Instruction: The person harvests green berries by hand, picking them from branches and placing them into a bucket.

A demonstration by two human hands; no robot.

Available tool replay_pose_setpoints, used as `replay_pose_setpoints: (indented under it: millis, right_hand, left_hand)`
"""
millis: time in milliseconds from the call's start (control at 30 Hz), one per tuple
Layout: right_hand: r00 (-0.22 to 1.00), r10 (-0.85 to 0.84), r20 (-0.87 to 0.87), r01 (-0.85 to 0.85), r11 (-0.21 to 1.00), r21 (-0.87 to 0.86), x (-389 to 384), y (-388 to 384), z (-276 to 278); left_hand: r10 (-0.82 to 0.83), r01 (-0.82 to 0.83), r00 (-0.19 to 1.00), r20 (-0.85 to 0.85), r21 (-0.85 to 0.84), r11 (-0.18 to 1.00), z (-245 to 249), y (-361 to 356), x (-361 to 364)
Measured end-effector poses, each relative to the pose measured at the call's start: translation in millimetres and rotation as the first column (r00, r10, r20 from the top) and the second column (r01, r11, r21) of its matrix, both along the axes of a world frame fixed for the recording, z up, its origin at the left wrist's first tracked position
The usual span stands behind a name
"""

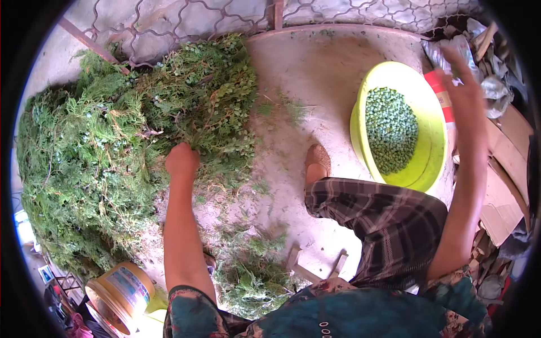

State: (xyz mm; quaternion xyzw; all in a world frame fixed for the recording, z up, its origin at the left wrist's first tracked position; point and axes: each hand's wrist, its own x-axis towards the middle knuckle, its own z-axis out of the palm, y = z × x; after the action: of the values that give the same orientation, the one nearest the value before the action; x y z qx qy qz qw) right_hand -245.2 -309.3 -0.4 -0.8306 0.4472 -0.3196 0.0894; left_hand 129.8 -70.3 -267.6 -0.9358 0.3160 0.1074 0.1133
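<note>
My left hand (183, 160) is closed on an evergreen sprig (195, 138) at the right edge of a big heap of cut evergreen branches (107, 141). The branches have scaly green foliage and small bluish-green cones. On the other side, my right hand (465, 90) is raised by the far right rim of a yellow-green plastic basin (431, 152). Motion blurs it, but its fingers look stretched and apart, with nothing visible in them. Small green cones (391, 129) lie in the basin, which is tilted.
A metal lattice gate (279, 14) runs along the top. Cardboard (499, 208) and plastic bags stand at the right. A yellowish bucket (132, 287) lies at lower left, near loose greenery (251, 270). My foot (318, 160) rests between heap and basin.
</note>
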Motion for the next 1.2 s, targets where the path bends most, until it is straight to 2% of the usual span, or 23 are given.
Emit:
replay_pose_setpoints:
  millis: [33, 67, 100, 167, 200, 233, 267, 300, 367, 400, 433, 467, 500, 600, 633, 700, 733, 767, 833, 967, 1033, 1067, 1200]
  right_hand:
    - [0.989, 0.048, -0.142, -0.038, 0.997, 0.073, -23.1, -14.8, -12.1]
    - [0.9, -0.062, -0.431, 0.0, 0.99, -0.142, -24.8, -12.3, -13.9]
    - [0.89, -0.112, -0.441, 0.006, 0.972, -0.234, -23.9, -8.4, -14.9]
    - [0.983, 0.031, -0.182, -0.063, 0.982, -0.177, -3.7, 12.3, -8.0]
    - [0.986, 0.162, -0.029, -0.161, 0.986, 0.033, 15.2, 33.4, -3.3]
    - [0.956, 0.253, 0.149, -0.282, 0.933, 0.223, 33.0, 56.2, 0.1]
    - [0.923, 0.353, 0.155, -0.384, 0.878, 0.287, 45.1, 75.0, -0.5]
    - [0.877, 0.45, 0.166, -0.48, 0.807, 0.346, 55.9, 92.7, -2.3]
    - [0.801, 0.514, 0.309, -0.599, 0.673, 0.434, 77.8, 129.5, -5.5]
    - [0.795, 0.561, 0.232, -0.603, 0.684, 0.41, 86.2, 142.8, -11.5]
    - [0.784, 0.602, 0.152, -0.608, 0.695, 0.384, 93.6, 152.3, -17.6]
    - [0.778, 0.608, 0.157, -0.617, 0.694, 0.372, 99.6, 158.1, -20.5]
    - [0.765, 0.618, 0.18, -0.63, 0.663, 0.404, 104.9, 163.3, -22.8]
    - [0.742, 0.632, 0.222, -0.653, 0.609, 0.45, 119.1, 173.0, -28.0]
    - [0.743, 0.627, 0.234, -0.651, 0.595, 0.472, 123.4, 175.2, -28.7]
    - [0.73, 0.614, 0.298, -0.677, 0.595, 0.433, 134.0, 176.0, -30.3]
    - [0.719, 0.598, 0.355, -0.695, 0.596, 0.403, 137.3, 175.5, -32.5]
    - [0.721, 0.6, 0.346, -0.691, 0.581, 0.431, 140.2, 173.4, -34.1]
    - [0.659, 0.609, 0.442, -0.745, 0.611, 0.268, 148.7, 162.9, -32.3]
    - [0.628, 0.638, 0.445, -0.774, 0.572, 0.272, 148.5, 157.4, -19.5]
    - [0.628, 0.604, 0.491, -0.777, 0.514, 0.363, 147.0, 154.9, -15.3]
    - [0.631, 0.602, 0.49, -0.775, 0.515, 0.366, 147.4, 153.4, -17.0]
    - [0.658, 0.607, 0.446, -0.753, 0.553, 0.357, 143.6, 147.4, -25.5]
  left_hand:
    - [-0.076, 0.069, 0.993, -0.089, -0.085, 0.994, 1.7, 8.5, 7.5]
    - [-0.157, 0.127, 0.973, -0.168, -0.175, 0.976, 11.9, 12.6, 7.3]
    - [-0.16, 0.13, 0.974, -0.16, -0.182, 0.975, 21.7, 16.2, 5.4]
    - [-0.057, -0.09, 0.908, -0.414, -0.327, 0.941, 50.1, 28.2, 3.3]
    - [-0.054, -0.088, 0.912, -0.407, -0.322, 0.943, 66.0, 32.4, -1.2]
    - [0.018, -0.314, 0.783, -0.622, -0.37, 0.874, 82.8, 35.7, -8.1]
    - [0.043, -0.531, 0.597, -0.801, -0.354, 0.77, 99.0, 38.3, -13.7]
    - [0.046, -0.526, 0.604, -0.796, -0.355, 0.773, 114.5, 41.0, -17.4]
    - [-0.029, -0.744, 0.285, -0.958, -0.24, 0.624, 142.2, 46.2, -24.4]
    - [-0.033, -0.745, 0.295, -0.955, -0.251, 0.618, 153.6, 47.9, -27.7]
    - [-0.084, -0.794, 0.243, -0.966, -0.248, 0.555, 164.1, 49.9, -30.8]
    - [-0.139, -0.84, 0.193, -0.971, -0.237, 0.489, 173.0, 51.8, -33.0]
    - [-0.142, -0.841, 0.204, -0.968, -0.248, 0.481, 180.2, 54.5, -34.1]
    - [-0.267, -0.933, 0.083, -0.96, -0.169, 0.317, 195.2, 62.5, -39.7]
    - [-0.267, -0.934, 0.091, -0.96, -0.175, 0.312, 199.8, 62.8, -42.7]
    - [-0.253, -0.982, 0.04, -0.967, -0.085, 0.167, 208.0, 62.2, -51.7]
    - [-0.184, -0.993, 0.06, -0.981, -0.077, 0.089, 211.3, 59.7, -56.5]
    - [-0.233, -0.992, 0.05, -0.971, -0.075, 0.1, 214.2, 64.3, -58.8]
    - [-0.281, -0.992, 0.034, -0.959, -0.065, 0.104, 224.4, 70.8, -67.0]
    - [-0.383, -0.995, -0.053, -0.922, 0.015, 0.1, 246.1, 83.0, -86.7]
    - [-0.385, -0.997, -0.002, -0.923, 0.031, -0.07, 268.1, 81.1, -104.1]
    - [-0.471, -0.998, -0.031, -0.882, 0.055, -0.037, 266.8, 89.8, -99.3]
    - [-0.534, -0.978, -0.145, -0.833, 0.202, -0.05, 273.6, 111.0, -97.5]
